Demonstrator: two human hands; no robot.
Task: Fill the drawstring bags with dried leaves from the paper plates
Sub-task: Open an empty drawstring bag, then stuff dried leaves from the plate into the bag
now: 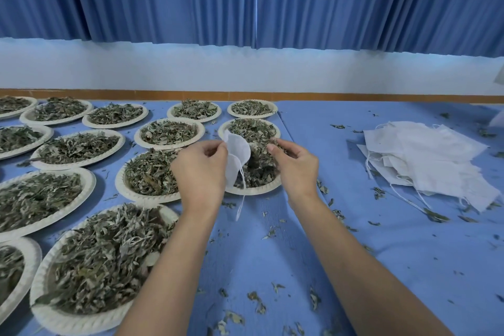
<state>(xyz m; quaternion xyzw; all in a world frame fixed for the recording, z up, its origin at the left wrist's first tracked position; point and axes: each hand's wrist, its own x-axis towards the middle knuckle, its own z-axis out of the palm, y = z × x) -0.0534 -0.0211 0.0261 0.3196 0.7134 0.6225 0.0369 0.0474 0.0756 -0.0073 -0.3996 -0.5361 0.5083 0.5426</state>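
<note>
Frame centre: left hand (200, 169) pinches the drawstring bag (237, 154) at its mouth edge, judged limp and light; right hand (296, 166) grips dried leaves (259, 169), probably brittle.

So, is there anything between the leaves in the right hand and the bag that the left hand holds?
Nothing visible does. The right hand pinches dried leaves close beside the drawstring bag, which the left hand holds above a paper plate. The gap between them is free; whether the bag's mouth is open cannot be told.
</note>
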